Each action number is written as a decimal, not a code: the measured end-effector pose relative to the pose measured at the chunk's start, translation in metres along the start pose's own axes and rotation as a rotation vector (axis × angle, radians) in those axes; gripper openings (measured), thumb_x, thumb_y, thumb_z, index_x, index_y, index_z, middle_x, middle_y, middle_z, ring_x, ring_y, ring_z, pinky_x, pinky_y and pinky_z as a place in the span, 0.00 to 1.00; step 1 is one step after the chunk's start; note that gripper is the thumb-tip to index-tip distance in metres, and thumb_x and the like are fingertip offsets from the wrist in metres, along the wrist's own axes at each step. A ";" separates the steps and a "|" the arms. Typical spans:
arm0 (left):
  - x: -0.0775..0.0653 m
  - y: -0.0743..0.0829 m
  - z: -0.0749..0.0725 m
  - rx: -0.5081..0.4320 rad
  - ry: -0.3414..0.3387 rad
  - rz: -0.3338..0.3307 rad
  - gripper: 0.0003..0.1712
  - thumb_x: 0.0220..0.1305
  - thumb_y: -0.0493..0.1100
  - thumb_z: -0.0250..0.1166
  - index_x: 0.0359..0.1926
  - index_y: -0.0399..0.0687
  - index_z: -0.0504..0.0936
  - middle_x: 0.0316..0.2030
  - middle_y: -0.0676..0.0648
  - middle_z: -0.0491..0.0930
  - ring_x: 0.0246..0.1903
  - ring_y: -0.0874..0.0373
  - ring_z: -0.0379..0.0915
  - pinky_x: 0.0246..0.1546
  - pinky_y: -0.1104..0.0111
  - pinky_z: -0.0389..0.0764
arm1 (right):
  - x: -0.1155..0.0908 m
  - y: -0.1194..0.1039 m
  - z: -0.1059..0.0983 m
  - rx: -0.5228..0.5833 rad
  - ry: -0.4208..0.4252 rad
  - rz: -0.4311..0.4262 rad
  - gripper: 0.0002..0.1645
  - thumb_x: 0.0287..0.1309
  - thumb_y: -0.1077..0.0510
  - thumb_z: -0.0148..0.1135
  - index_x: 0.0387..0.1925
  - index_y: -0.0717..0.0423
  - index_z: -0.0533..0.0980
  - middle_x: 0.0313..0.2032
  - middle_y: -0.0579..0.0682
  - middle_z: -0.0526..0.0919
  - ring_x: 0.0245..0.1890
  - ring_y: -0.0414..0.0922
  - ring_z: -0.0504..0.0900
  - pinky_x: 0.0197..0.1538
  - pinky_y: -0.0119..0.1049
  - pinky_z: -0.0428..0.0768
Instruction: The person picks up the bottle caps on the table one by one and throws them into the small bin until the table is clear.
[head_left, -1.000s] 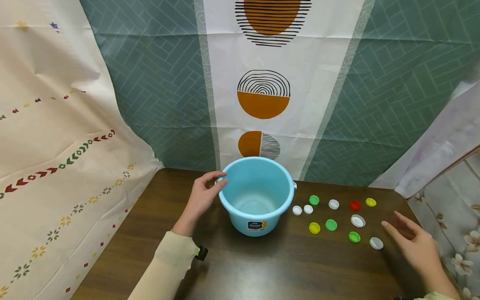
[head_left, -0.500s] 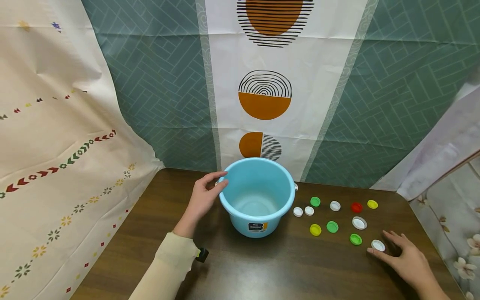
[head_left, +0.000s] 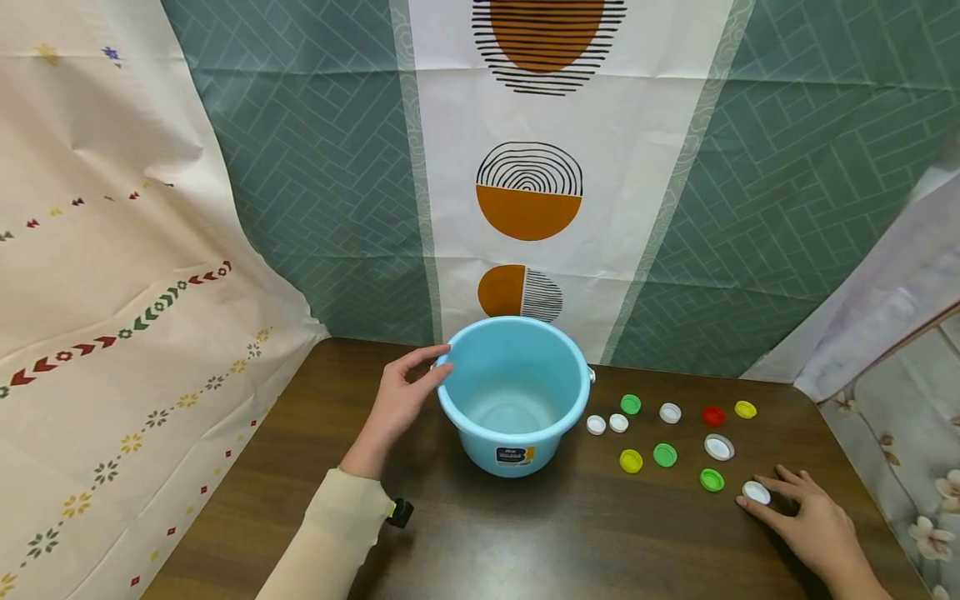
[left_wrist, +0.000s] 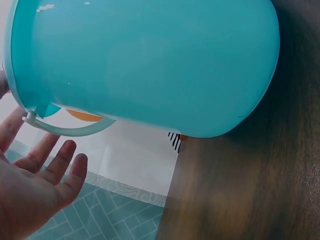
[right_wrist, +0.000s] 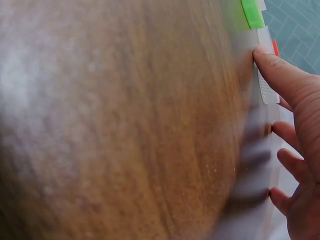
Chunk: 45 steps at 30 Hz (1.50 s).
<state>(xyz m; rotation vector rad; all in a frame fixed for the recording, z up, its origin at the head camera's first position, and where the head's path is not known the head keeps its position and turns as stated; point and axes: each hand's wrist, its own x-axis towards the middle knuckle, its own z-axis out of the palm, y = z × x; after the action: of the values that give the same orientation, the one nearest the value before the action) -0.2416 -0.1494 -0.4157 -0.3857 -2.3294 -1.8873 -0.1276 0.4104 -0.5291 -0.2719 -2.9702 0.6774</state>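
Note:
A light blue bucket (head_left: pixel 480 448) stands upright at the table's back middle. My left hand (head_left: pixel 397 402) holds its left rim by thumb and index finger; in the left wrist view the other fingers (left_wrist: pixel 62 160) hang loose below the white bucket handle (left_wrist: pixel 75 131). At the right, my right hand (head_left: pixel 817 527) has its thumb and index finger around a white bottle cap (head_left: pixel 757 492) lying on the table. In the right wrist view my thumb (right_wrist: pixel 280 72) touches the ridged side of the white cap (right_wrist: pixel 269 90), while the other fingers are spread beside it.
Several more caps lie between the bucket and my right hand, among them a green cap (head_left: pixel 712 480), a red cap (head_left: pixel 713 416), a yellow cap (head_left: pixel 631 461) and a large white cap (head_left: pixel 719 447). Patterned cloth (head_left: pixel 360 192) hangs behind the brown table (head_left: pixel 525 542).
My right hand has come down and leftward onto the nearest white cap, and its thumb and index finger have closed around it. The left hand and bucket stay put.

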 end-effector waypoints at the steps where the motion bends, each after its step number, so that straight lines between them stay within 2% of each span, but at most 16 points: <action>1: 0.001 -0.005 0.000 -0.001 0.005 0.001 0.23 0.59 0.51 0.65 0.54 0.50 0.79 0.54 0.48 0.78 0.54 0.55 0.70 0.47 0.69 0.79 | 0.000 0.000 0.000 0.001 0.007 -0.002 0.46 0.45 0.28 0.62 0.55 0.59 0.75 0.62 0.74 0.62 0.66 0.72 0.48 0.49 0.74 0.52; 4: 0.005 -0.018 -0.001 -0.007 0.021 0.013 0.22 0.58 0.54 0.65 0.53 0.55 0.80 0.52 0.53 0.79 0.54 0.57 0.70 0.49 0.69 0.78 | 0.001 0.001 0.001 -0.004 0.022 0.000 0.47 0.45 0.28 0.62 0.55 0.61 0.75 0.61 0.74 0.63 0.66 0.72 0.50 0.51 0.73 0.53; 11: 0.003 -0.016 -0.003 -0.022 0.013 0.014 0.21 0.59 0.51 0.65 0.54 0.54 0.80 0.54 0.49 0.78 0.57 0.53 0.69 0.51 0.71 0.76 | 0.000 0.002 0.001 0.032 0.032 0.007 0.48 0.46 0.30 0.63 0.54 0.66 0.74 0.60 0.74 0.64 0.65 0.71 0.52 0.55 0.72 0.52; 18: -0.003 0.001 -0.003 -0.049 -0.010 0.023 0.24 0.59 0.45 0.65 0.56 0.42 0.77 0.55 0.41 0.76 0.57 0.49 0.69 0.48 0.72 0.78 | -0.001 -0.002 -0.005 0.004 0.086 0.015 0.43 0.45 0.30 0.64 0.48 0.63 0.78 0.54 0.70 0.74 0.54 0.71 0.69 0.48 0.65 0.65; 24: -0.006 0.011 -0.001 -0.030 -0.019 0.034 0.23 0.60 0.42 0.65 0.55 0.38 0.77 0.54 0.38 0.76 0.54 0.44 0.70 0.44 0.72 0.79 | 0.000 -0.008 -0.013 0.007 0.122 0.087 0.44 0.44 0.30 0.65 0.51 0.61 0.77 0.50 0.72 0.75 0.48 0.71 0.72 0.38 0.59 0.69; 30: -0.008 0.011 -0.001 -0.051 -0.015 0.012 0.23 0.59 0.41 0.65 0.55 0.39 0.77 0.54 0.39 0.76 0.54 0.44 0.70 0.44 0.72 0.79 | 0.002 -0.015 -0.016 0.062 0.221 0.053 0.41 0.43 0.35 0.69 0.52 0.59 0.77 0.46 0.66 0.81 0.47 0.68 0.75 0.36 0.52 0.68; 32: -0.008 0.011 -0.001 -0.058 -0.016 0.004 0.23 0.59 0.42 0.65 0.55 0.39 0.77 0.55 0.39 0.76 0.55 0.44 0.70 0.45 0.72 0.79 | 0.004 -0.017 -0.018 0.074 0.264 0.036 0.39 0.42 0.36 0.70 0.50 0.57 0.78 0.44 0.62 0.83 0.45 0.63 0.77 0.34 0.45 0.69; 34: -0.008 0.010 -0.001 -0.061 -0.017 -0.003 0.23 0.59 0.42 0.65 0.55 0.39 0.77 0.55 0.39 0.76 0.55 0.44 0.70 0.45 0.72 0.79 | 0.006 -0.020 -0.021 0.082 0.308 0.021 0.35 0.40 0.37 0.72 0.47 0.54 0.79 0.41 0.59 0.85 0.39 0.43 0.81 0.32 0.37 0.67; 36: -0.008 0.010 -0.002 -0.060 -0.017 -0.007 0.23 0.59 0.42 0.65 0.55 0.39 0.77 0.55 0.39 0.76 0.56 0.44 0.70 0.46 0.72 0.79 | 0.008 -0.024 -0.025 0.095 0.330 0.022 0.33 0.39 0.36 0.73 0.44 0.51 0.80 0.37 0.49 0.86 0.33 0.23 0.74 0.30 0.31 0.64; 38: -0.009 0.010 -0.002 -0.054 -0.019 -0.007 0.23 0.59 0.42 0.65 0.55 0.39 0.77 0.55 0.40 0.76 0.56 0.44 0.71 0.46 0.71 0.79 | 0.011 -0.029 -0.029 0.122 0.334 0.030 0.32 0.38 0.36 0.72 0.44 0.49 0.80 0.33 0.35 0.85 0.32 0.11 0.61 0.31 0.29 0.62; 39: -0.009 0.010 -0.002 -0.053 -0.020 -0.007 0.23 0.60 0.42 0.65 0.56 0.40 0.77 0.55 0.40 0.76 0.56 0.45 0.71 0.46 0.71 0.79 | 0.013 -0.032 -0.030 0.142 0.333 0.035 0.32 0.39 0.36 0.72 0.44 0.48 0.80 0.31 0.29 0.82 0.32 0.08 0.56 0.32 0.28 0.62; 41: -0.009 0.009 -0.002 -0.051 -0.023 -0.005 0.23 0.60 0.43 0.65 0.56 0.40 0.77 0.55 0.40 0.76 0.56 0.45 0.71 0.45 0.71 0.79 | 0.015 -0.037 -0.034 0.188 0.323 0.046 0.32 0.39 0.36 0.72 0.46 0.47 0.80 0.30 0.20 0.77 0.33 0.08 0.57 0.33 0.27 0.62; 45: -0.007 0.003 -0.002 -0.064 -0.027 0.006 0.23 0.59 0.45 0.66 0.56 0.43 0.78 0.55 0.42 0.77 0.55 0.46 0.71 0.45 0.70 0.80 | 0.022 -0.051 -0.039 0.274 0.309 0.058 0.32 0.41 0.37 0.72 0.49 0.45 0.80 0.33 0.18 0.77 0.36 0.11 0.63 0.36 0.22 0.63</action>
<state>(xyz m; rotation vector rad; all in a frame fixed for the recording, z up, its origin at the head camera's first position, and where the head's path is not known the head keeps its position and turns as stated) -0.2346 -0.1519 -0.4142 -0.4264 -2.2864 -1.9701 -0.1527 0.3863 -0.4711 -0.4016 -2.5512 0.9422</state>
